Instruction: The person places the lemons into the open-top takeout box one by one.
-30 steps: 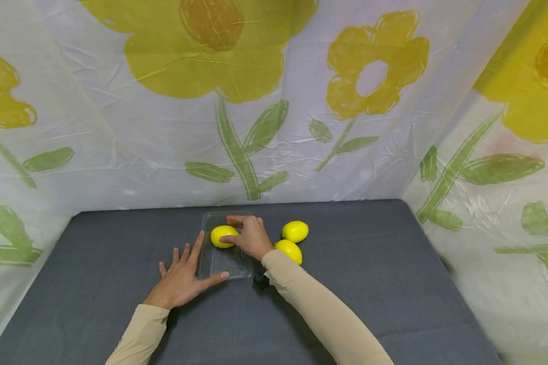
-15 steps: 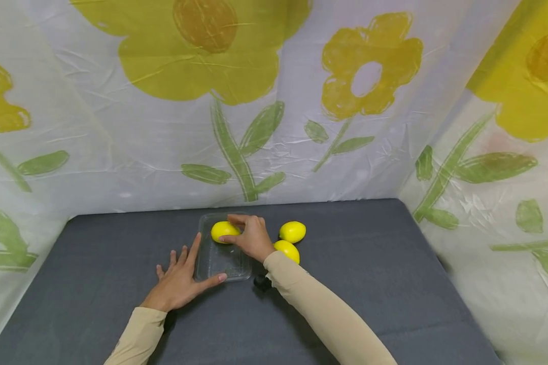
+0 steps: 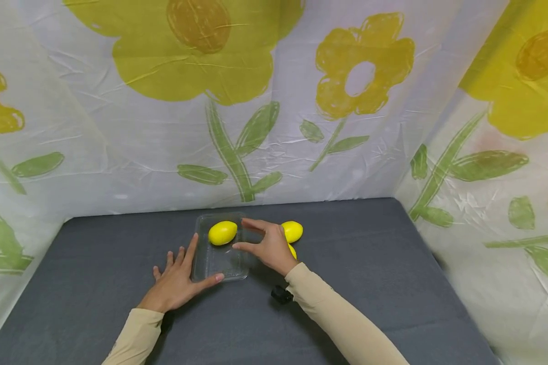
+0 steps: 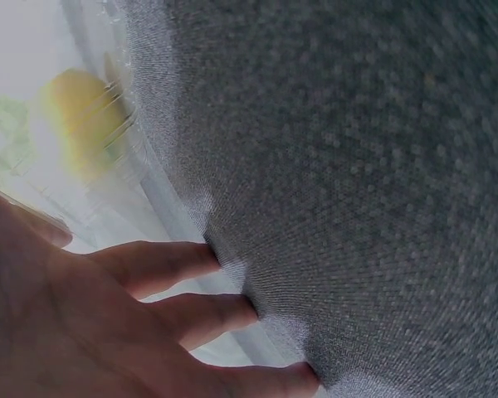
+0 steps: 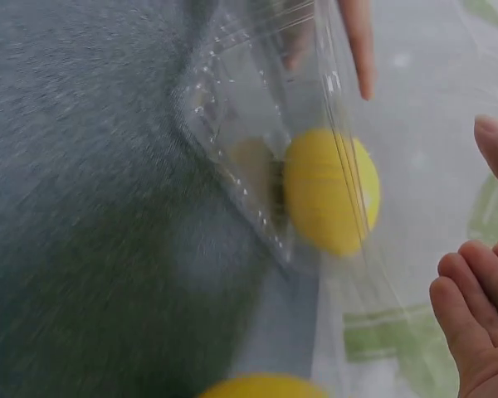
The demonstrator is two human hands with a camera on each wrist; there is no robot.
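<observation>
A yellow lemon (image 3: 223,233) lies in the far part of a clear plastic tray (image 3: 210,268); the right wrist view shows this lemon (image 5: 330,191) through the tray's wall. Spread along the tray's left side and near edge, my left hand (image 3: 175,284) touches it with index finger and thumb. My right hand (image 3: 271,248) is over the tray's right edge, thumb and fingers parted, holding nothing, a small gap from the lemon. Behind that hand sit two more lemons, the farther lemon (image 3: 293,231) and a nearer lemon (image 3: 293,251) mostly hidden by it.
A dark grey cloth covers the table (image 3: 370,284). White curtains (image 3: 137,167) printed with yellow flowers stand behind it and at its sides. A small black device (image 3: 281,294) shows beneath my right wrist.
My right hand has let go of the lemon in the tray and drawn back to the right. The left hand stays at the tray, and the head view has shifted slightly.
</observation>
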